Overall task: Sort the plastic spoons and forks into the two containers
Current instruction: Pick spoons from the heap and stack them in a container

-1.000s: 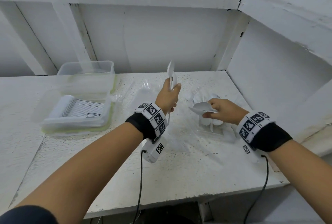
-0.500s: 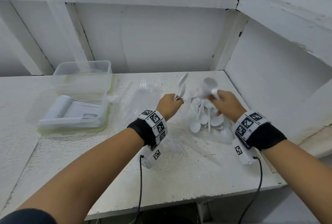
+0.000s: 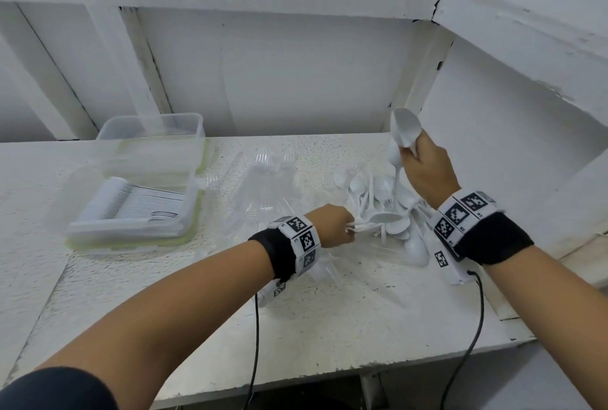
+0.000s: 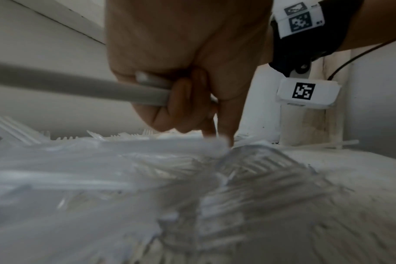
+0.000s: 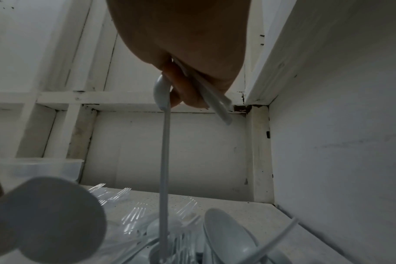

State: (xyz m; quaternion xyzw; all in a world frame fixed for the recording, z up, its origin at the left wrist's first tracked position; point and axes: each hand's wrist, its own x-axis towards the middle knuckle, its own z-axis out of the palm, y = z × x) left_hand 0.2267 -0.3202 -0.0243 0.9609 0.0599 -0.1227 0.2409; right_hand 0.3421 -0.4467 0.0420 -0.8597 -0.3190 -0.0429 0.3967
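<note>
A speckled white table [image 3: 329, 311] was set in a white-painted alcove. White spoons were stacked in the near container [image 3: 131, 228], the far container [image 3: 151, 133] standing behind. White spoons were gripped in the raised right hand [image 3: 427, 172] and in the left hand [image 3: 332, 225] at the cutlery pile [image 3: 388, 209].

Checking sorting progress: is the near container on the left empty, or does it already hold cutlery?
Not empty. The near container holds a neat row of white cutlery lying side by side; spoons or forks, cannot tell.

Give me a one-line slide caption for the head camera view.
Right hand lifts white spoons above the mixed pile while the left hand grips more; two containers wait at left.
</note>
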